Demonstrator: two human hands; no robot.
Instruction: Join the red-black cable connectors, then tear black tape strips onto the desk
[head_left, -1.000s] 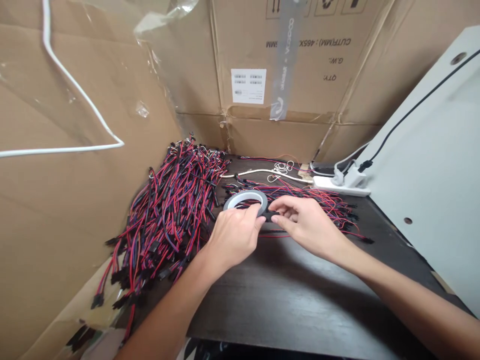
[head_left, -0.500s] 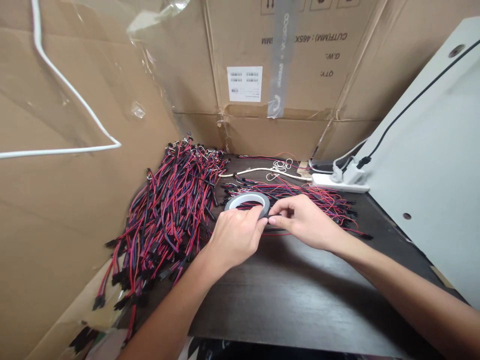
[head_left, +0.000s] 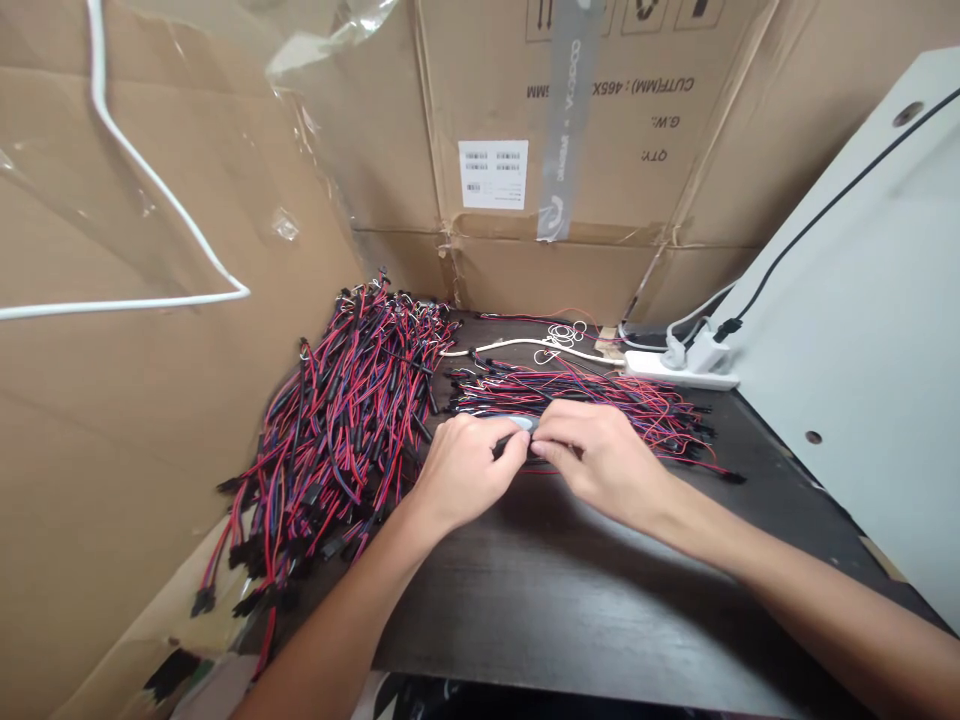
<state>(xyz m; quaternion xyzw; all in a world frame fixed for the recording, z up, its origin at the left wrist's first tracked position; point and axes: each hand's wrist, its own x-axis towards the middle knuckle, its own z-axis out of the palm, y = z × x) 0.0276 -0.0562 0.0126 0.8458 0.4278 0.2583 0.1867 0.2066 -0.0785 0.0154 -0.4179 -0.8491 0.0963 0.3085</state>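
My left hand (head_left: 474, 468) is closed on a roll of tape (head_left: 523, 424), dark with a pale core. Only a sliver of the roll shows above the fingertips, tilted nearly edge-on. My right hand (head_left: 606, 462) meets the left one, its thumb and fingers pinched together at the roll's right side. Whatever it pinches is small and dark, mostly covered by the fingers. Just behind both hands lies a row of red, blue and black wire leads (head_left: 585, 385).
A big heap of similar wires with black connectors (head_left: 345, 400) rises at the left. Behind stands a cardboard box (head_left: 495, 270). A white power strip (head_left: 679, 370) with plugs sits at the back right, beside a white panel (head_left: 862, 330). The dark tabletop (head_left: 555, 590) extends toward me.
The tape roll has tipped from showing its full ring to almost edge-on and dropped lower behind the fingers. My right hand has shifted slightly left, closer over the left fingertips.
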